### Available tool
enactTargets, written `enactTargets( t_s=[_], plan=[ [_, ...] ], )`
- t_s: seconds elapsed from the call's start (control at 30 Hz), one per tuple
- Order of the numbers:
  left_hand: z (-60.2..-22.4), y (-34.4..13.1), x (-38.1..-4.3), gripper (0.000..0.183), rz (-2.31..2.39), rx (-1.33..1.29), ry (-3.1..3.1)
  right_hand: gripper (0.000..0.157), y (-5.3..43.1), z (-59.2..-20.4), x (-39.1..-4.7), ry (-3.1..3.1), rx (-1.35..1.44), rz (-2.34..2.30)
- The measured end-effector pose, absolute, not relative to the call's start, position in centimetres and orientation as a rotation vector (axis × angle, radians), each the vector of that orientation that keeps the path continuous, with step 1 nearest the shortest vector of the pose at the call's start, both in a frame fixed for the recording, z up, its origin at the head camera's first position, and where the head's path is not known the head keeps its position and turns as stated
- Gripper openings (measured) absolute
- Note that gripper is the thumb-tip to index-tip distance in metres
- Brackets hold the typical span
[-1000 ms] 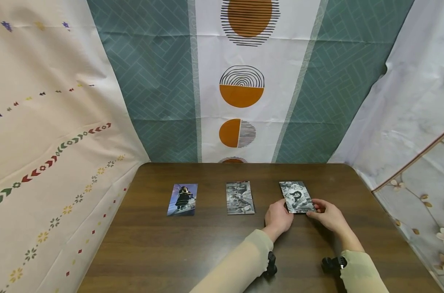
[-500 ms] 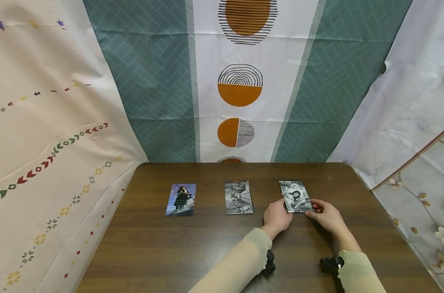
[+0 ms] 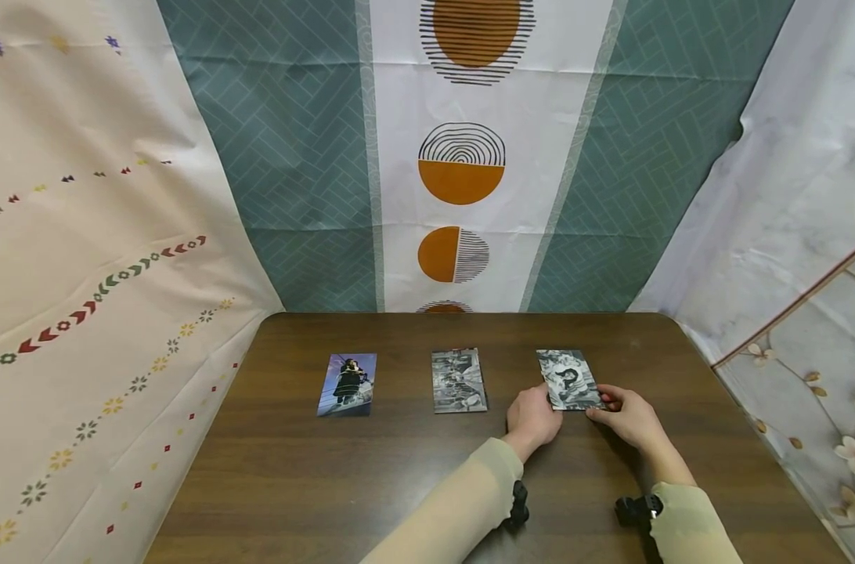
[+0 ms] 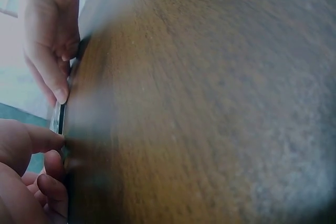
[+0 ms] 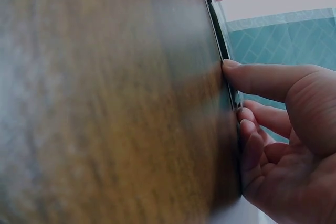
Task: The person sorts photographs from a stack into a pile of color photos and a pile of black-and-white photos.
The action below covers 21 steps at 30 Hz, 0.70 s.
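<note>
A black-and-white picture card [image 3: 568,380] lies flat at the right of the table, a dark figure at its centre. My left hand [image 3: 534,417] grips its left edge near the lower corner. At the lower right corner, my right hand [image 3: 630,421] pinches it between thumb and fingers. In the left wrist view, the left hand [image 4: 23,169] has its thumb against the thin dark edge. The right wrist view has the right hand [image 5: 294,114] with thumb and fingers at that edge. Whether it is one card or a thin stack I cannot tell.
A grey picture card [image 3: 459,381], with another edge peeking out under it, lies mid-table. Farther left is a colour picture card [image 3: 347,385] of a couple at a ship's railing. The brown wooden table [image 3: 315,486] ends at a patterned curtain [image 3: 456,258].
Both hands stay at the right-hand card, which has barely moved. The head view has shifted very slightly; the other two cards lie as before.
</note>
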<state>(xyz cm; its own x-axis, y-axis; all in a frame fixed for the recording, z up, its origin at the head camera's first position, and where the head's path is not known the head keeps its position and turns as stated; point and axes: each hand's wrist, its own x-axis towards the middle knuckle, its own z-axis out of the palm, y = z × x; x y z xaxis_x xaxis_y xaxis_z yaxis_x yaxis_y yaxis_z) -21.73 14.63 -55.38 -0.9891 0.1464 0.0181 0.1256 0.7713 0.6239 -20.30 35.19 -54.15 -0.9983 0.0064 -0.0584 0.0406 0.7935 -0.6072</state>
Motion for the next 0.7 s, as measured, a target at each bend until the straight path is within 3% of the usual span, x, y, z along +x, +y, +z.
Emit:
enactTargets(
  t_s=[0.4, 0.63, 0.7],
  plan=[
    [-55.5, 14.29, -21.49, 0.009, 1.071, 0.235, 2.913, 0.068, 35.16, -54.25, -19.97, 2.932, 0.046, -0.996],
    [-55.66, 14.25, -21.51, 0.048, 1.057, 0.22, 2.877, 0.07, 35.27, -54.48, -19.82, 2.931, 0.037, -1.002],
    [-55.63, 14.26, -21.48, 0.05, 1.051, 0.214, 2.872, 0.07, 35.3, -54.52, -19.78, 2.934, 0.034, -0.999]
  ],
)
